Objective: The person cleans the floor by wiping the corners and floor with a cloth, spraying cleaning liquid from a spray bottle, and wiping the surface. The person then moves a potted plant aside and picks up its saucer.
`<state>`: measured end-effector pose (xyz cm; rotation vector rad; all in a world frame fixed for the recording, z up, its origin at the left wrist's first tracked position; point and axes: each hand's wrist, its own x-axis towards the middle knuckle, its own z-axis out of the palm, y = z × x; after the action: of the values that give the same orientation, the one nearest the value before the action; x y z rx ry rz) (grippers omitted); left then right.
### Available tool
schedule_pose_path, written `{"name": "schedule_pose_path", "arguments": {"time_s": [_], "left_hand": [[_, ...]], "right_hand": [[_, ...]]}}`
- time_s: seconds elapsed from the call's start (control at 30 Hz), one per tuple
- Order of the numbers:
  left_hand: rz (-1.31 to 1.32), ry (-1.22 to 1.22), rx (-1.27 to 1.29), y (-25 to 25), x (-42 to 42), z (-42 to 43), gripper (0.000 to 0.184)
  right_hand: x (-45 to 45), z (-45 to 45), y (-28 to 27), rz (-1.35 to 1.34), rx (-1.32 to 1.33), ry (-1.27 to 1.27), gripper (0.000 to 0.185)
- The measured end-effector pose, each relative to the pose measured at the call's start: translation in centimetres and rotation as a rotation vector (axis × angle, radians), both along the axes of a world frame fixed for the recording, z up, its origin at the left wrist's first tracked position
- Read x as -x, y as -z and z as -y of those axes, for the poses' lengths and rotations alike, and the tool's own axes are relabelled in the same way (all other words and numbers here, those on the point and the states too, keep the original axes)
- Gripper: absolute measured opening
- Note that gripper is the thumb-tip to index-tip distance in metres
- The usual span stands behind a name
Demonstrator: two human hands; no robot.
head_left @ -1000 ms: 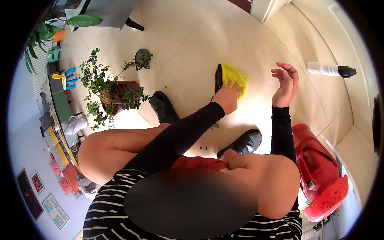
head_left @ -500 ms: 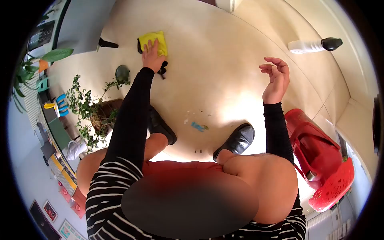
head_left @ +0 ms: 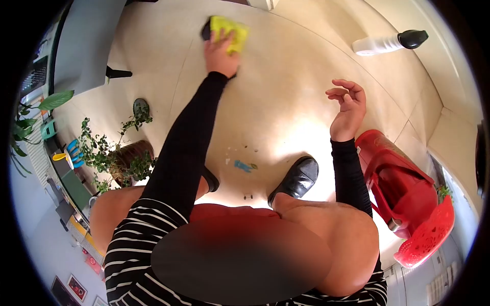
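My left hand [head_left: 220, 55] is stretched far forward over the floor [head_left: 275, 97], pressing on a yellow cloth [head_left: 236, 33]. A black part [head_left: 206, 28] shows at the cloth's left edge, and a little black shows under the wrist. Both hand and cloth are blurred. My right hand [head_left: 349, 109] hangs free above the floor on the right, palm partly up. Its fingers are loosely curled and apart, with nothing in them. Small blue scraps [head_left: 243, 166] and specks lie on the floor between my shoes.
A red thermos-like container [head_left: 403, 178] and a red openwork piece [head_left: 429, 237] stand at right. A white bottle with a black cap [head_left: 380, 45] lies near the wall. At left are a potted plant [head_left: 120, 160] and a grey cabinet [head_left: 89, 41]. My black shoe [head_left: 301, 176] is at centre.
My left hand has slid the yellow cloth forward and to the right across the floor. My right hand stays open in nearly the same place. The view has shifted slightly.
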<state>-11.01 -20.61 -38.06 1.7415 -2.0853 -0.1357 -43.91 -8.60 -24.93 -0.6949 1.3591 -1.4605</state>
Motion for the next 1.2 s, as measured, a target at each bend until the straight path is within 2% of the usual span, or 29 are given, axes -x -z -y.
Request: {"name": "schedule_pose_path", "arguments": {"time_s": [0.13,0.23,0.4,0.47,0.53,0.63,0.7,0.77,0.8,0.83,0.9,1.0,1.03,1.07,1.1,1.13,1.2], "left_hand": [[-0.01,0.327,-0.171,-2.7,9.0,-2.8,0.062],[-0.035,0.576,-0.26,-3.6,12.5,-6.5,0.06],[-0.162,0.814,-0.311,-3.4,13.1,-11.9,0.053],[-0.249,0.88,-0.337,-4.4,12.2,-12.6,0.036],[-0.276,0.893,-0.477,-5.3,10.4,-12.2,0.031],[-0.122,0.575,-0.638,-8.1,6.0,-9.4,0.027],[-0.435,0.261,-0.341,-7.5,1.6,-7.5,0.025],[-0.458,0.051,-0.099,-8.8,-3.0,-4.3,0.024],[-0.404,-0.129,-0.2,-9.8,-5.2,-3.3,0.027],[-0.351,-0.161,-0.088,-8.6,-7.7,-2.1,0.026],[-0.389,-0.286,-0.275,-7.3,-10.9,-0.9,0.025],[-0.377,-0.157,-0.063,-1.3,-10.9,-2.9,0.026],[-0.511,-0.151,-0.035,0.2,-9.0,-4.3,0.022],[-0.44,-0.097,-0.034,-0.9,-6.7,-5.9,0.019],[-0.48,-0.117,-0.073,-1.5,-3.8,-7.7,0.021],[-0.476,-0.005,-0.028,-0.3,-2.4,-9.8,0.022],[-0.628,0.057,-0.187,-1.8,1.8,-13.2,0.024]], "right_hand": [[0.5,-0.5,-0.2,-0.018,0.085,-0.005,0.03],[0.7,-0.8,0.6,-0.007,0.029,0.031,0.03],[0.1,-0.8,0.8,-0.023,0.017,0.012,0.03],[-0.5,-0.7,0.4,-0.006,0.044,-0.014,0.03],[-0.9,-0.6,0.8,0.021,0.045,-0.035,0.03],[-1.5,-0.3,1.1,-0.005,0.078,-0.082,0.028],[-1.9,-0.1,1.5,0.001,0.066,-0.108,0.029],[-2.5,0.0,1.5,-0.012,0.071,-0.137,0.03],[-2.7,0.0,1.6,-0.006,0.075,-0.152,0.03],[-2.9,0.1,1.8,0.007,0.053,-0.158,0.03],[-3.4,0.2,2.0,0.019,-0.002,-0.168,0.029],[-4.6,0.5,2.4,0.02,0.031,-0.217,0.029],[-4.9,0.6,2.6,0.017,0.016,-0.225,0.029],[-5.3,0.5,2.6,0.014,0.011,-0.236,0.029],[-5.7,0.6,2.6,0.012,0.01,-0.252,0.029],[-6.0,0.8,2.6,0.012,0.012,-0.27,0.029],[-6.5,1.0,3.1,0.013,0.003,-0.283,0.029]]}}
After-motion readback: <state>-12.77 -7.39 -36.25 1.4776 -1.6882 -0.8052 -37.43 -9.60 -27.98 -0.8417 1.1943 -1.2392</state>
